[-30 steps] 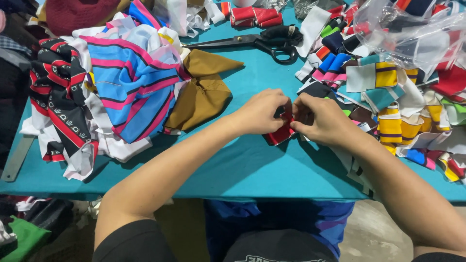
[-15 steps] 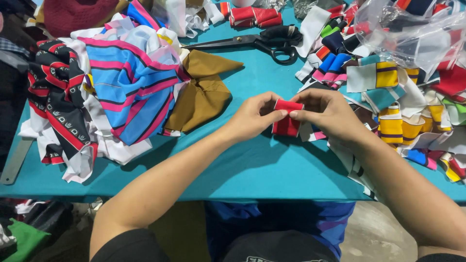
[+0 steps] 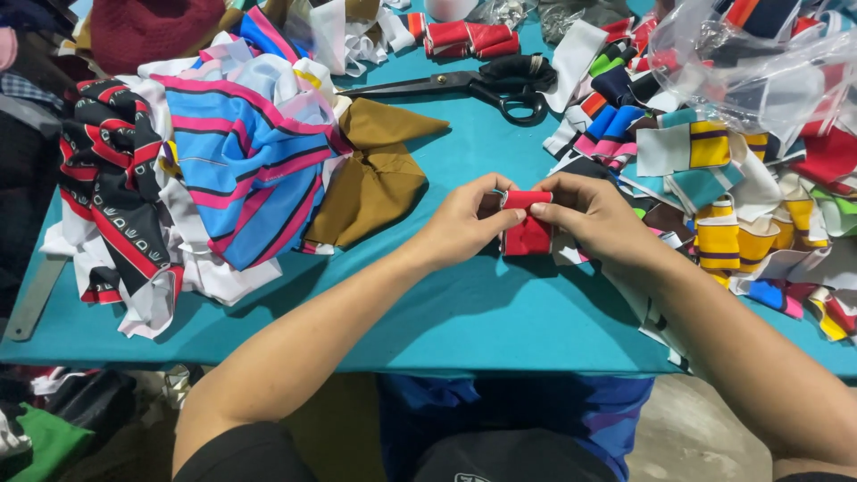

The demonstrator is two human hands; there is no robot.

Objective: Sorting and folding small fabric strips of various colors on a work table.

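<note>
1. A small red fabric strip [image 3: 527,234] is pinched between the left hand [image 3: 460,223] and the right hand [image 3: 594,219], just above the teal surface [image 3: 464,312], near centre.
2. Both hands are closed narrowly on the strip; its top edge appears folded over at the fingertips, the rest hanging loose.
3. Similar red rolled pieces [image 3: 464,37] are seen at 12 o'clock, beside black scissors [image 3: 482,82].
4. Judged partway: a heap of mixed trim pieces [image 3: 732,178] lies at 3 o'clock, striped garments [image 3: 241,161] at 9 o'clock.

Black scissors [image 3: 486,82] lie on the teal table [image 3: 464,312] beyond brown cloth [image 3: 375,178], beside a blue-and-pink striped garment [image 3: 241,170].
</note>
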